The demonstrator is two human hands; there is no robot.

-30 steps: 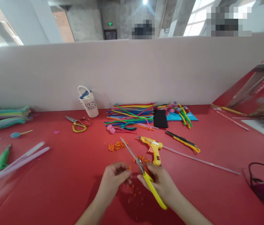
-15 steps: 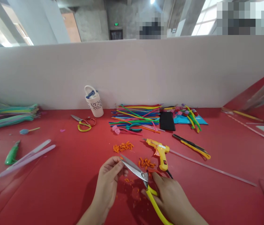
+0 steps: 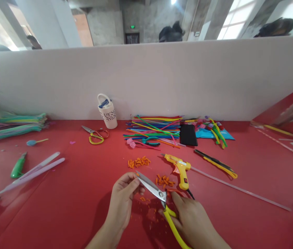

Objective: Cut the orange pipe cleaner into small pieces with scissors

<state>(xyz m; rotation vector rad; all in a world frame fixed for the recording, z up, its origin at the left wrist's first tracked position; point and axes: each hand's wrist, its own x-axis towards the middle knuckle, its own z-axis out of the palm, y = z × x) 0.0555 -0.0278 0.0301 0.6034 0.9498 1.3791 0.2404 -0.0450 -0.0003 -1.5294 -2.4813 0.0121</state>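
My left hand (image 3: 126,189) pinches a tiny orange piece (image 3: 137,174) between thumb and forefinger; most of it is hidden by the fingers. Scissors (image 3: 150,187) with red and yellow handles are gripped in my right hand (image 3: 188,211), and their blade tips reach the orange piece. The blades look nearly closed. Just beyond the hands lie two small heaps of short orange pieces, a farther heap (image 3: 139,162) and a nearer heap (image 3: 164,181). Orange scraps (image 3: 146,199) are scattered on the red table below the blades.
A yellow glue gun (image 3: 179,169) with a long glue stick lies right of the heaps. Behind are colourful pipe cleaners (image 3: 154,128), a black phone (image 3: 188,135), a white cup (image 3: 109,116) and second scissors (image 3: 96,135). A cutter (image 3: 216,164) lies right, a green tool (image 3: 19,166) left.
The whole view has shifted slightly, so things appear a little farther right. Both hands, the scissors and the orange piece hold nearly the same pose.
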